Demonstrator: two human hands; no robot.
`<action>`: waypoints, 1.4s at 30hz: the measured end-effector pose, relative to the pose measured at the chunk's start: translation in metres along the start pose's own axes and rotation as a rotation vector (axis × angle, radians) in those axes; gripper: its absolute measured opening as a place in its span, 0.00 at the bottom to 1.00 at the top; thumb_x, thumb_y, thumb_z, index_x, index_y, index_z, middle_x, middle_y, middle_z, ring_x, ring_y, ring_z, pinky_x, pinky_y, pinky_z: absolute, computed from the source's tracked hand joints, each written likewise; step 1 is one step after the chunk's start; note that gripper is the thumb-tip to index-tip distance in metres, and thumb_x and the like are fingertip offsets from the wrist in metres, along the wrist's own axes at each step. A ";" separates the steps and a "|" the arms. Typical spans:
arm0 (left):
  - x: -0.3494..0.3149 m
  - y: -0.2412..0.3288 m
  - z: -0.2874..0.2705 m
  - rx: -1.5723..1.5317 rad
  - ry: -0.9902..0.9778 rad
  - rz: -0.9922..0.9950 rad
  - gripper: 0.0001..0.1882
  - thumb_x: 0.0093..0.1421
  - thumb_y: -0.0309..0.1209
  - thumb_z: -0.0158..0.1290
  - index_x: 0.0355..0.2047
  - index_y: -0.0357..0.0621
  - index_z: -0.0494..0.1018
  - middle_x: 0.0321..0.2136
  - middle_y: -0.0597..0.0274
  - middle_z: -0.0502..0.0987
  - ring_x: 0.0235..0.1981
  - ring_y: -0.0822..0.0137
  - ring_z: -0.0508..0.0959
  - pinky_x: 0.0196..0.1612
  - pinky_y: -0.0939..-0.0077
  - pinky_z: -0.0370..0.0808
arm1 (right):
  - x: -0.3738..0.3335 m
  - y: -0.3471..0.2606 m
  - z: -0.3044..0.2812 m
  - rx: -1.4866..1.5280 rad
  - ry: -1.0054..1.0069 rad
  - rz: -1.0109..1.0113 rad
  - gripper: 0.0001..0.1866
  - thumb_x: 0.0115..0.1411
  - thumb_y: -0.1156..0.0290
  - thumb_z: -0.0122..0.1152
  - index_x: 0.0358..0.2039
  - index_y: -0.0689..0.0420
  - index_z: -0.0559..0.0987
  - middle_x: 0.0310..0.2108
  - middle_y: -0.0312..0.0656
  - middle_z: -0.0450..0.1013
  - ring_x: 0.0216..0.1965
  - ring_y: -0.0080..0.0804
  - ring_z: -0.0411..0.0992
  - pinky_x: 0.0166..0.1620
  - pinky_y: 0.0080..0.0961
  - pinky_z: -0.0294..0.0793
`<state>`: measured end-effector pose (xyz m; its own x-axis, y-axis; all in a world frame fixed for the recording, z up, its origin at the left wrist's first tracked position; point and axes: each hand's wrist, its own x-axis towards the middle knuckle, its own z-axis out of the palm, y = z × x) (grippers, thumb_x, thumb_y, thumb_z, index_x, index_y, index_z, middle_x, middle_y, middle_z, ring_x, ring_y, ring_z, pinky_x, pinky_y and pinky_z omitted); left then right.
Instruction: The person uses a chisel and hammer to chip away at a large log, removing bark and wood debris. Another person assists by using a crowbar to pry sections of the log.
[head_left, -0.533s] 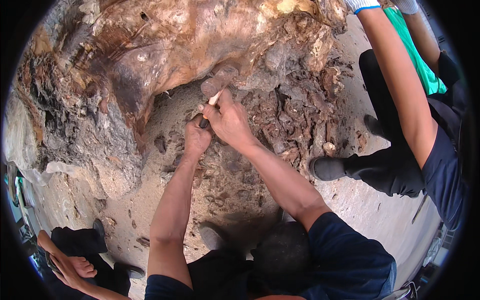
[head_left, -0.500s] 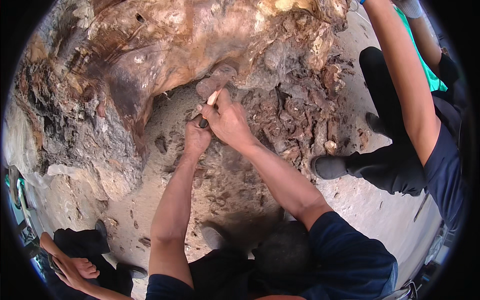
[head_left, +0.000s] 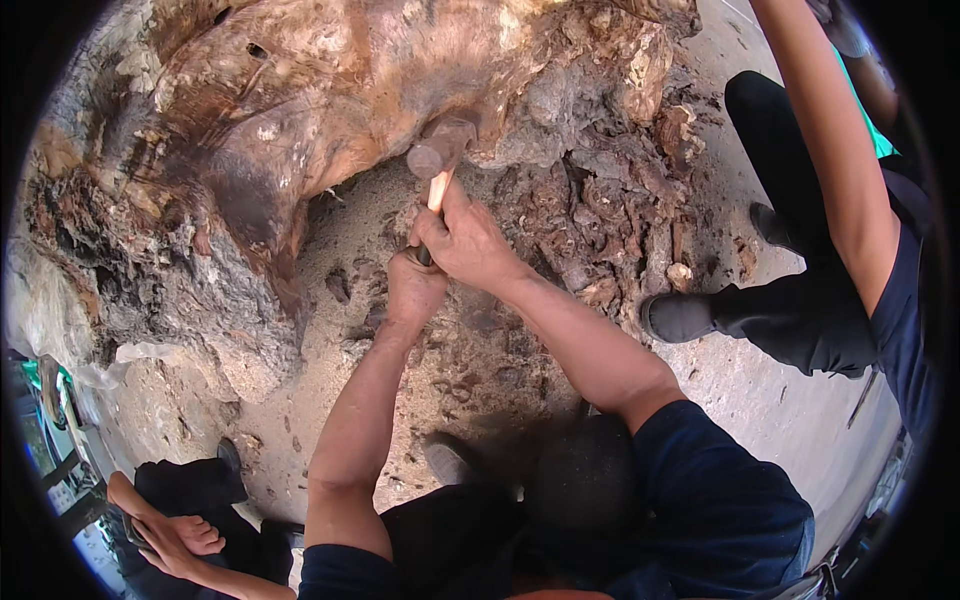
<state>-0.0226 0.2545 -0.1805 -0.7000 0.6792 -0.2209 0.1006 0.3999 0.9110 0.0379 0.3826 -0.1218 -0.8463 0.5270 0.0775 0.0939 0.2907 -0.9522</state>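
Observation:
A hammer (head_left: 426,160) with a heavy brownish head and a pale wooden handle is in front of me, its head against or very near the underside of a big, rough log (head_left: 340,75). My right hand (head_left: 468,240) is closed around the handle below the head. Just below it, my left hand (head_left: 414,288) is closed on the darker lower part, which looks like the same handle; the fingers partly hide it. The log's surface is brown and smooth in places, grey and craggy at the left.
Bark chunks and wood debris (head_left: 600,225) are heaped right of my hands on the dusty floor (head_left: 400,400). At the right a person's arm (head_left: 830,140) and dark shoe (head_left: 680,318) are close by. Another person's folded hands (head_left: 180,540) show at lower left.
My hands and the hammer have shifted slightly right in view, and the hammer's round face has turned more toward me. The whole view has shifted a little; both hands keep their grip.

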 end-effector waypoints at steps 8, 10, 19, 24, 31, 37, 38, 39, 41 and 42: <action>-0.042 0.077 0.001 0.097 -0.003 -0.157 0.11 0.57 0.20 0.52 0.17 0.36 0.70 0.15 0.61 0.73 0.14 0.72 0.70 0.18 0.69 0.64 | -0.013 -0.034 -0.022 0.250 -0.036 0.196 0.15 0.66 0.67 0.50 0.39 0.70 0.67 0.24 0.51 0.78 0.26 0.41 0.78 0.33 0.39 0.77; -0.056 0.069 0.002 0.027 -0.144 -0.357 0.10 0.59 0.22 0.51 0.20 0.34 0.73 0.15 0.57 0.74 0.16 0.69 0.74 0.20 0.67 0.69 | -0.019 -0.029 -0.025 0.267 -0.029 0.255 0.15 0.65 0.67 0.52 0.38 0.70 0.68 0.23 0.50 0.77 0.25 0.40 0.78 0.32 0.39 0.76; -0.126 -0.023 0.020 0.162 -0.028 -0.217 0.07 0.60 0.24 0.54 0.28 0.30 0.73 0.17 0.54 0.75 0.19 0.63 0.79 0.23 0.60 0.73 | -0.087 0.015 -0.004 -0.081 -0.309 0.348 0.16 0.63 0.64 0.57 0.39 0.66 0.72 0.33 0.55 0.79 0.31 0.43 0.79 0.35 0.43 0.75; -0.057 0.003 0.016 -0.036 0.092 -0.026 0.07 0.62 0.24 0.55 0.28 0.34 0.73 0.19 0.65 0.74 0.21 0.74 0.70 0.24 0.71 0.69 | -0.041 -0.007 -0.011 -0.138 -0.054 0.006 0.19 0.63 0.64 0.57 0.41 0.71 0.69 0.23 0.62 0.76 0.28 0.59 0.79 0.33 0.51 0.75; -0.016 -0.005 0.018 -0.079 0.078 0.023 0.05 0.61 0.23 0.57 0.29 0.35 0.75 0.21 0.70 0.75 0.24 0.79 0.71 0.27 0.74 0.69 | -0.014 -0.001 -0.014 -0.212 0.012 0.003 0.20 0.62 0.64 0.58 0.40 0.71 0.68 0.19 0.62 0.74 0.24 0.63 0.77 0.31 0.54 0.74; -0.015 0.004 0.023 -0.130 0.063 -0.060 0.02 0.58 0.21 0.60 0.30 0.35 0.77 0.24 0.69 0.79 0.27 0.78 0.75 0.30 0.76 0.73 | -0.009 -0.005 -0.012 -0.293 -0.017 0.015 0.20 0.62 0.64 0.56 0.41 0.73 0.67 0.18 0.62 0.74 0.22 0.62 0.76 0.32 0.54 0.76; -0.016 0.008 0.022 -0.121 0.061 -0.061 0.03 0.58 0.21 0.60 0.30 0.35 0.77 0.24 0.68 0.79 0.27 0.78 0.75 0.31 0.76 0.73 | -0.008 -0.006 -0.011 -0.297 -0.005 0.009 0.20 0.62 0.64 0.56 0.41 0.73 0.67 0.18 0.62 0.74 0.21 0.62 0.76 0.31 0.54 0.76; -0.016 0.006 0.024 -0.137 0.066 -0.052 0.03 0.58 0.21 0.61 0.31 0.35 0.77 0.24 0.68 0.79 0.28 0.78 0.75 0.31 0.76 0.73 | -0.008 -0.005 -0.011 -0.293 0.001 0.014 0.19 0.62 0.66 0.56 0.39 0.72 0.67 0.18 0.62 0.73 0.21 0.63 0.75 0.31 0.55 0.75; -0.015 0.003 0.030 -0.165 0.076 -0.026 0.03 0.57 0.21 0.61 0.31 0.35 0.77 0.24 0.68 0.80 0.29 0.78 0.76 0.33 0.76 0.74 | -0.007 -0.005 -0.012 -0.283 0.019 0.019 0.16 0.61 0.68 0.57 0.37 0.70 0.67 0.18 0.64 0.73 0.21 0.65 0.74 0.29 0.56 0.73; -0.016 0.001 0.033 -0.145 0.080 -0.002 0.03 0.57 0.20 0.61 0.30 0.35 0.78 0.25 0.68 0.80 0.29 0.78 0.76 0.33 0.76 0.74 | -0.008 -0.002 -0.013 -0.264 0.021 0.004 0.16 0.61 0.68 0.57 0.37 0.70 0.67 0.18 0.63 0.73 0.21 0.65 0.74 0.29 0.56 0.73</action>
<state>0.0116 0.2644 -0.1872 -0.7550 0.6247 -0.1993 0.0002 0.3042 0.9526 0.0510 0.3879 -0.1163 -0.8346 0.5447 0.0823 0.2336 0.4852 -0.8426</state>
